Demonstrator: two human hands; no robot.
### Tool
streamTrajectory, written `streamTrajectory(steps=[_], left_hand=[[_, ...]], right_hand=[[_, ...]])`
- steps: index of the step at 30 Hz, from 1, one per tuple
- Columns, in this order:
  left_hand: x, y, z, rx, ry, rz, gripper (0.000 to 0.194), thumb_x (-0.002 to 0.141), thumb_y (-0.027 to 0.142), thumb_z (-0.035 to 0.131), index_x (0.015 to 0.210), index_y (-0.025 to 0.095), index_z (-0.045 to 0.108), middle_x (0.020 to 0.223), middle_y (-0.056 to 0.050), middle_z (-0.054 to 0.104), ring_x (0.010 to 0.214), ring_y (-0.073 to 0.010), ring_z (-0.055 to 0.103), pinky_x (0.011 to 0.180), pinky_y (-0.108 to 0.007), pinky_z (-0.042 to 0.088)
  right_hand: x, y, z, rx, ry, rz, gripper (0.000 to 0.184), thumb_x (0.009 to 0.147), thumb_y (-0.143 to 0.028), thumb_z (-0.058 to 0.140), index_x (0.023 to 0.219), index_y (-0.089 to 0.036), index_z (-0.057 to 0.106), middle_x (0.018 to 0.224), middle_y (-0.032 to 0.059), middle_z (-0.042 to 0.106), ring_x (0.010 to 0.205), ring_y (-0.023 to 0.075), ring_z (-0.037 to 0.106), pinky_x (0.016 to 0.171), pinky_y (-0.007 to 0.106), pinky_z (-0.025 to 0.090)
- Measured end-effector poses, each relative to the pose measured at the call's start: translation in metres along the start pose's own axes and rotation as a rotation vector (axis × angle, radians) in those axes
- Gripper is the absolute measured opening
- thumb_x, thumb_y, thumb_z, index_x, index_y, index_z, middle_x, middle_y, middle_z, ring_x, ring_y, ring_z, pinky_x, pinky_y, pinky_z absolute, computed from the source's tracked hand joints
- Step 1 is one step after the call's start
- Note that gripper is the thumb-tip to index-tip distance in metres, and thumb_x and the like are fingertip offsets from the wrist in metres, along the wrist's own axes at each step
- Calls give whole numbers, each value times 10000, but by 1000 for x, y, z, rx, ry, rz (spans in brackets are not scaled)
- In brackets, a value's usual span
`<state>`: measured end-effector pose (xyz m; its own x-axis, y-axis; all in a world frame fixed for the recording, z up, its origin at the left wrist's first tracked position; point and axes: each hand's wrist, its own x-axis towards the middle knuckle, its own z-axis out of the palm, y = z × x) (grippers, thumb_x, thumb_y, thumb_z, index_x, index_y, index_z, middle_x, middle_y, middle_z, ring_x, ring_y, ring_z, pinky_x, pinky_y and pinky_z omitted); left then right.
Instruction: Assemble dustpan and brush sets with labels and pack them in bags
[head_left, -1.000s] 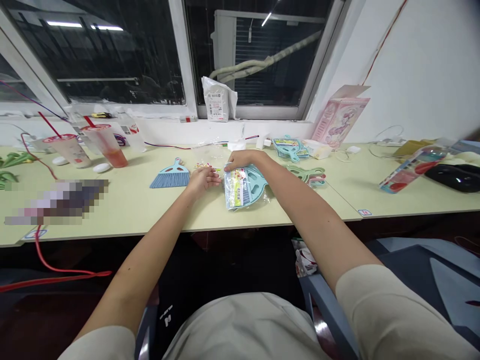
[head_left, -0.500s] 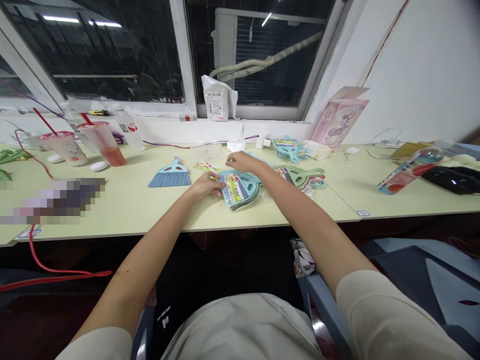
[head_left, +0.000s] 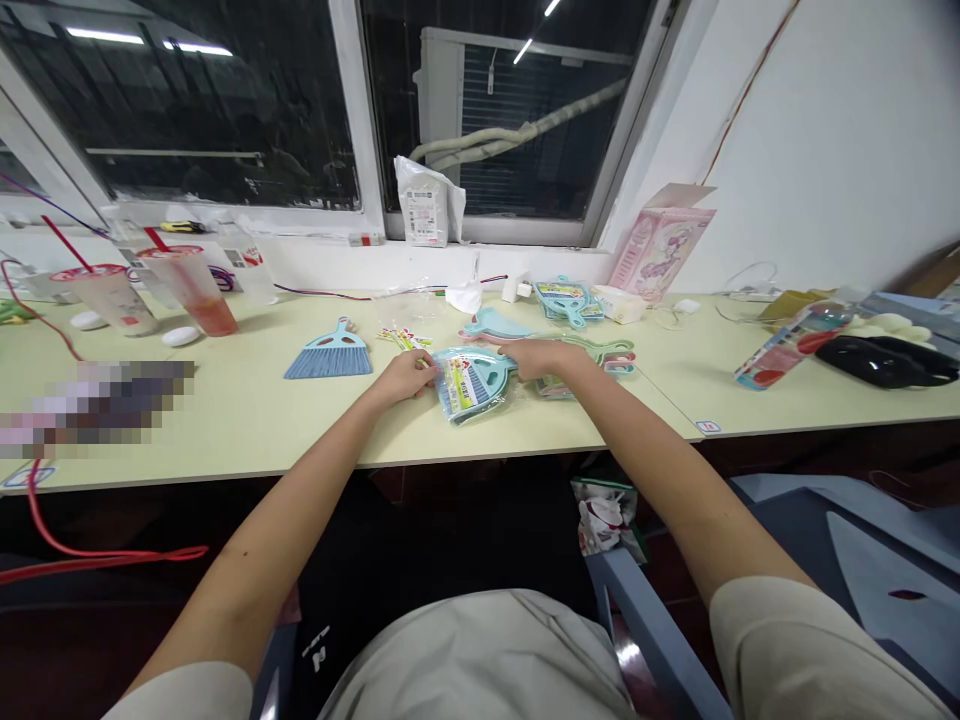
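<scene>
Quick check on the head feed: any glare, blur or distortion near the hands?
Head view: left hand and right hand look fairly sharp; plastic sheen on the wrapped blue brush set; bright light strips in the dark window; mosaic over part of the table, at left; wide-angle stretching toward the edges.

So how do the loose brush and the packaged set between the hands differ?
The loose brush is unwrapped; the packaged set is in clear plastic. The brush's handle points toward the window; the set's toward the right hand. The brush is untouched; the left hand touches the set. Both show blue bristles.
</scene>
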<state>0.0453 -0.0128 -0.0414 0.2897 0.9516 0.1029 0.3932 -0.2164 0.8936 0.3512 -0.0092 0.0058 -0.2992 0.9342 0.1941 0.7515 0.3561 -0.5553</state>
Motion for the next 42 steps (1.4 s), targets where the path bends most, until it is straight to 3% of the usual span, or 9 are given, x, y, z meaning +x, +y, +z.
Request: streamTrajectory(steps=[9, 14, 18, 22, 24, 28, 32, 37, 42], left_hand=[[11, -13, -2, 47, 151, -20, 78, 802, 236, 725, 763, 222, 659, 595, -29, 689, 400, -154, 557, 425, -254, 383], [11, -13, -3, 76, 121, -66, 101, 814, 262, 708, 744, 217, 651, 530, -31, 649, 355, -151, 507, 398, -255, 348], [8, -10, -2, 66, 25, -2, 111, 825, 281, 702, 763, 201, 656, 686, -67, 728, 466, -159, 604, 472, -262, 431], [8, -11, -3, 253, 128, 4, 100, 878, 275, 606, 823, 212, 662, 780, -59, 751, 598, -193, 660, 620, -312, 503], [9, -13, -6, 452, 285, 17, 130, 899, 266, 567, 865, 218, 683, 852, -89, 756, 789, -258, 705, 727, -358, 521], [15, -21, -20, 794, 575, 49, 254, 920, 255, 526, 1068, 173, 716, 1165, -200, 721, 1217, -377, 608, 1033, -497, 463], [22, -38, -47, 893, 806, -119, 469, 898, 320, 565, 1306, 97, 628, 1350, -265, 630, 1355, -427, 490, 1125, -561, 377], [27, -59, -66, 887, 766, -338, 586, 893, 461, 586, 1321, 62, 614, 1399, -313, 600, 1329, -461, 518, 1115, -580, 375], [31, -63, -61, 933, 703, -373, 617, 851, 412, 645, 1361, 69, 603, 1477, -328, 539, 1392, -475, 463, 1114, -600, 367]], right_hand=[[0, -12, 3, -275, -333, 6, 386, 542, -389, 981, 774, -252, 705, 930, 122, 768, 869, 329, 703, 768, 405, 517], [-3, -20, -4, -320, -346, 57, 373, 595, -351, 991, 736, -230, 668, 963, 118, 751, 899, 334, 697, 776, 397, 499], [-5, -21, -10, -419, -365, 76, 291, 744, -276, 882, 1002, -219, 760, 1202, 142, 748, 1054, 362, 697, 832, 400, 506], [-9, -28, -16, -493, -387, 116, 699, 782, -260, 832, 1450, -288, 629, 1379, 140, 688, 1208, 390, 648, 902, 410, 519], [-13, -34, -19, -508, -353, 126, 784, 790, -223, 805, 1528, -316, 557, 1371, 142, 683, 1219, 396, 635, 924, 414, 521], [-16, -50, -15, -443, -195, 20, 653, 885, -131, 605, 1526, -246, 557, 1427, 165, 627, 1321, 380, 567, 1024, 447, 503], [-6, -63, 7, -304, -20, -181, 502, 917, -83, 502, 1389, -167, 652, 1430, 165, 637, 1369, 326, 539, 1123, 454, 457], [18, -65, 35, -90, 220, -292, 315, 909, -94, 487, 1049, -173, 757, 1138, 116, 756, 1109, 269, 669, 1014, 403, 512], [35, -39, 49, 68, 503, -242, 307, 893, -105, 454, 913, -177, 752, 984, 90, 769, 979, 244, 696, 957, 376, 523]])
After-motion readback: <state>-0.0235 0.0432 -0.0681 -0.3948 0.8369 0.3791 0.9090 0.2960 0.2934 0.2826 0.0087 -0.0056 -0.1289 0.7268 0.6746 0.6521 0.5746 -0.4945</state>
